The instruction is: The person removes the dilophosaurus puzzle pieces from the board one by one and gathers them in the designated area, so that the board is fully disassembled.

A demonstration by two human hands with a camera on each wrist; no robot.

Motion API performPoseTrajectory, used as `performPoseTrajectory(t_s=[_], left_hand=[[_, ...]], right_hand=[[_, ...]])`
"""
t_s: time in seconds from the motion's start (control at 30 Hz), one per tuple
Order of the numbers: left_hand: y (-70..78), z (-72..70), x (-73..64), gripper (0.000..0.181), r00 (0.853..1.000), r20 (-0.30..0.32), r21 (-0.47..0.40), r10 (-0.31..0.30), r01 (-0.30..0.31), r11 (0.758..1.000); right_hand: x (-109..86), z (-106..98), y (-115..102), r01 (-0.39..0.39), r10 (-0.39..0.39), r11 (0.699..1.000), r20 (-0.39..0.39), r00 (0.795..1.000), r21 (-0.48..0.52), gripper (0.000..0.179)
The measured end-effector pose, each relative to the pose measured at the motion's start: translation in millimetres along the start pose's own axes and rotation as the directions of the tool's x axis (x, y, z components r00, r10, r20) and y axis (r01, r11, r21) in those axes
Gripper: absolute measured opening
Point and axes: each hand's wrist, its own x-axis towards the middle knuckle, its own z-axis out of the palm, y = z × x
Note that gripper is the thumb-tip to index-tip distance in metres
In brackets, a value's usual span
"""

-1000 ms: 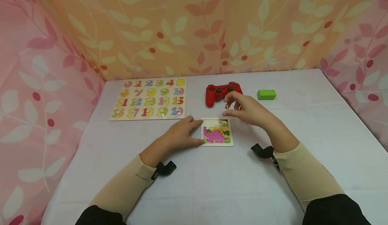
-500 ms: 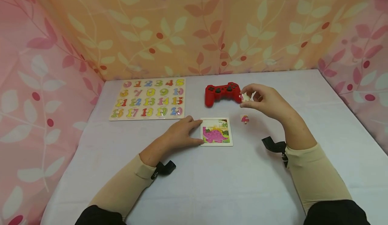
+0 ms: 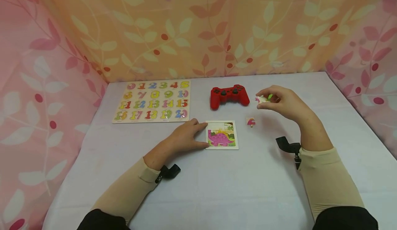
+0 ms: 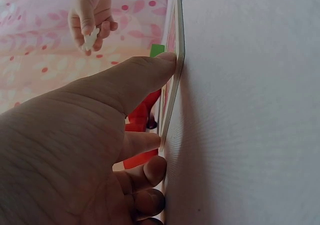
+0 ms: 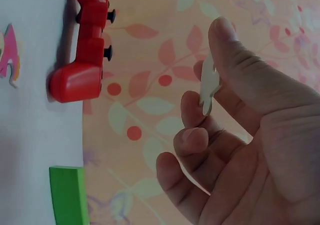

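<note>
A small dinosaur jigsaw puzzle in a white tray (image 3: 237, 142) lies on the white-covered table. My left hand (image 3: 181, 138) rests at its left side, the thumb on the near corner and the index finger at the far corner. Raised to the right of the tray, my right hand (image 3: 285, 102) pinches a loose jigsaw piece (image 3: 261, 100) between thumb and fingers; the right wrist view shows the piece (image 5: 208, 85) nearly edge-on, its pale side visible. Another jigsaw piece (image 3: 250, 121), with a pink print, lies on the table just right of the tray.
Behind the tray sits a red game controller (image 3: 229, 95). A wooden number board (image 3: 149, 121) with coloured numerals occupies the back left. The green block (image 5: 67, 195) stands at the back right, mostly hidden behind my right hand in the head view. Patterned cloth walls surround the table.
My right hand has moved right from above the tray's far right corner, carrying the pinched piece past the controller. The pink-printed piece on the table has come into full view. My left hand stays put.
</note>
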Motion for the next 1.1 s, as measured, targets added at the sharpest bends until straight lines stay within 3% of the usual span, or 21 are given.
performPoseTrajectory(t_s=[0.47, 0.83, 1.1], left_hand=[[1.3, -0.1, -0.8, 0.083, 1.0, 0.0, 0.016, 0.001, -0.001, 1.0], [0.5, 2.2, 0.1, 0.084, 1.0, -0.006, 0.007, 0.0, 0.0, 1.0], [-1.5, 2.3, 1.7, 0.084, 1.0, 0.0, 0.026, -0.005, 0.005, 1.0]], right_hand=[[-20.1, -1, 27, 0.019, -0.018, 0.999, -0.034, 0.999, 0.035, 0.04], [-14.1, 12, 45, -0.065, 0.068, 0.997, 0.07, 0.995, -0.041, 0.043], [-9.7, 26, 54, -0.055, 0.059, 0.998, 0.097, 0.994, -0.035, 0.04]])
